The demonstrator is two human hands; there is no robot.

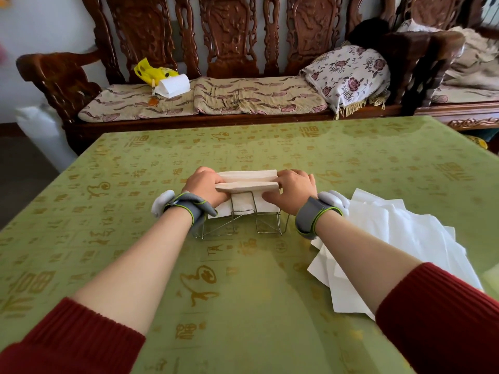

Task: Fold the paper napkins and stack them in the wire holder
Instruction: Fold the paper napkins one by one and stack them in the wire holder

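A wire holder (243,225) stands on the green table, in the middle, holding upright folded white napkins (243,203). At its top sits a folded napkin bundle (247,180). My left hand (205,188) grips the bundle's left end and my right hand (293,188) grips its right end, fingers curled over the paper. Both wrists wear grey straps. The lower part of the held bundle is hidden behind my hands.
A loose pile of unfolded white napkins (399,247) lies on the table to the right of my right forearm. The green table (162,163) ends at a carved wooden bench (229,49) with cushions, a yellow bag and a paper roll.
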